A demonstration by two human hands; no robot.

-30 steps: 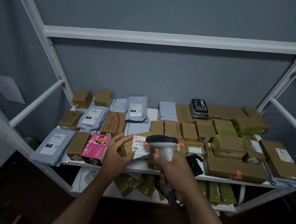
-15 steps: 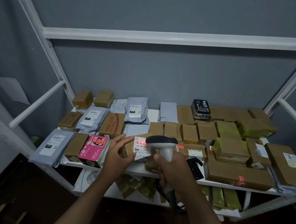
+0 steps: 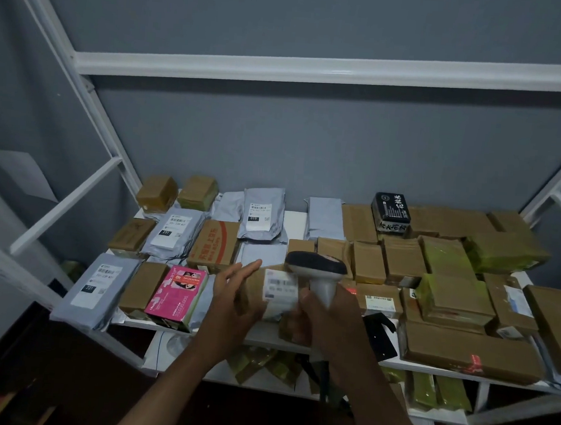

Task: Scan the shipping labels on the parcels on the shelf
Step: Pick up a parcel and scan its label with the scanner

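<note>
Head view: we are steadying a small brown parcel (image 3: 260, 294) at the shelf (image 3: 263, 339) front edge with straight left hand (image 3: 233, 295) fingers, right hand (image 3: 326, 318) clenching the scanner (image 3: 316, 274); judging it light, stiff, best held by its sides.

On the white metal shelf (image 3: 283, 337), front centre: small brown parcel with a white label (image 3: 275, 293), between left hand (image 3: 233, 303) and right hand (image 3: 323, 318). Above it, grey handheld scanner (image 3: 316, 274). Left, pink printed box (image 3: 177, 293). Behind right, black lettered box (image 3: 390, 213), seemingly atop cartons.
</note>
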